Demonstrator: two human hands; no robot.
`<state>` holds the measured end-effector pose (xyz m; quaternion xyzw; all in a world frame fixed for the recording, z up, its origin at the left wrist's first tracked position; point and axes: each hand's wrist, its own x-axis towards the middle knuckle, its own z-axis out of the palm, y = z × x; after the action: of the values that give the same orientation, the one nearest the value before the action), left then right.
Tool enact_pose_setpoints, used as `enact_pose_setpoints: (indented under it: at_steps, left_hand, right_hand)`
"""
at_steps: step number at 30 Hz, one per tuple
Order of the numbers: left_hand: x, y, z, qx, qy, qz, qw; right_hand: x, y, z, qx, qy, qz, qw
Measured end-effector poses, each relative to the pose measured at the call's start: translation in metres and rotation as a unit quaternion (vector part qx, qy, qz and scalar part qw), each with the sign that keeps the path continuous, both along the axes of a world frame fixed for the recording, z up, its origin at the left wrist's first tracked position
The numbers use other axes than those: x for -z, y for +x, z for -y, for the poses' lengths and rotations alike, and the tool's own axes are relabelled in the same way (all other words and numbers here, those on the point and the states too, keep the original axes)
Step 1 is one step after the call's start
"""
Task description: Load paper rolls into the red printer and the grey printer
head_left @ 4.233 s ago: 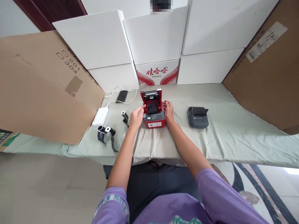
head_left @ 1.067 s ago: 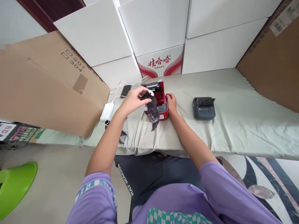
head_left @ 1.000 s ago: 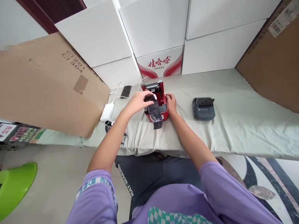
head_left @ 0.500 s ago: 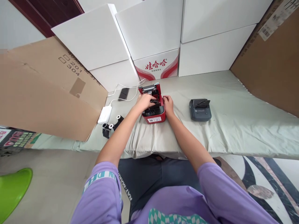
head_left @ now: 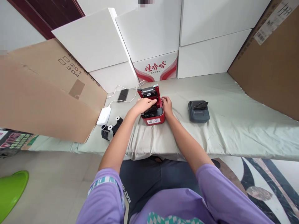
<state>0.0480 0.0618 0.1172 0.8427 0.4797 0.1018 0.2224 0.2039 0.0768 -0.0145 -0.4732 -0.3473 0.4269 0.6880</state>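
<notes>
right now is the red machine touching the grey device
Apart. The head view shows the right hand and pale cloth between the red machine and the grey device.

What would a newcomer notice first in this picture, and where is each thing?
Probably the red device, its lid raised, near the picture's middle, with the left hand over it and the right hand at its right side. Next, perhaps, the bright green object at lower left, and the red lettering on the white box behind the red device.
</notes>
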Motion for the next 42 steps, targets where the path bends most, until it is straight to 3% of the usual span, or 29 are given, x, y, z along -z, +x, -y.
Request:
enact_pose_setpoints:
  at_steps: [3,7,10,12,14,16,18,21,23,26,32,37,40,42]
  left_hand:
    - [-0.005,-0.013,0.035,0.014,-0.03,0.115,0.993]
    - [-0.008,-0.033,0.091,0.05,0.02,0.164,0.985]
    - [-0.012,-0.047,0.113,0.094,-0.039,0.239,0.966]
    - [-0.012,-0.052,0.106,0.067,-0.029,0.32,0.945]
    - [-0.007,-0.054,0.084,-0.021,0.05,0.377,0.925]
    - [0.005,-0.051,0.054,-0.113,0.11,0.376,0.913]
    - [0.023,-0.046,0.026,-0.168,0.08,0.366,0.912]
    - [0.053,-0.039,0.006,-0.215,-0.068,0.399,0.889]
    - [0.068,-0.037,0.005,-0.229,-0.149,0.445,0.853]
    - [0.081,-0.038,0.012,-0.219,-0.182,0.504,0.815]
    - [0.089,-0.036,0.019,-0.209,-0.142,0.523,0.814]
    - [0.102,-0.026,0.053,-0.208,-0.098,0.565,0.792]
    - [0.105,-0.018,0.072,-0.175,-0.114,0.596,0.776]
    - [0.1,-0.01,0.073,-0.15,-0.109,0.59,0.786]
  right_hand:
    - [-0.011,0.003,-0.001,-0.042,0.035,0.0,0.998]
    - [-0.029,0.003,0.001,-0.086,0.11,0.028,0.99]
    - [-0.039,0.002,0.007,-0.077,0.133,0.053,0.987]
    - [-0.042,0.003,0.012,-0.065,0.128,0.064,0.988]
    - [-0.042,0.004,0.018,-0.049,0.123,0.072,0.989]
    - [-0.04,0.005,0.022,-0.031,0.123,0.087,0.988]
    - [-0.034,0.004,0.024,-0.028,0.117,0.083,0.989]
    - [-0.024,0.003,0.02,-0.056,0.085,0.029,0.994]
    - [-0.017,0.004,0.016,-0.074,0.066,0.013,0.995]
    - [-0.013,0.008,0.013,-0.089,0.062,0.033,0.994]
    - [-0.023,0.011,0.027,-0.106,0.056,0.057,0.991]
    - [-0.03,0.013,0.068,-0.088,-0.003,0.114,0.99]
    - [-0.035,0.024,0.094,-0.148,0.05,0.223,0.962]
    - [-0.042,0.035,0.104,-0.172,0.097,0.303,0.932]
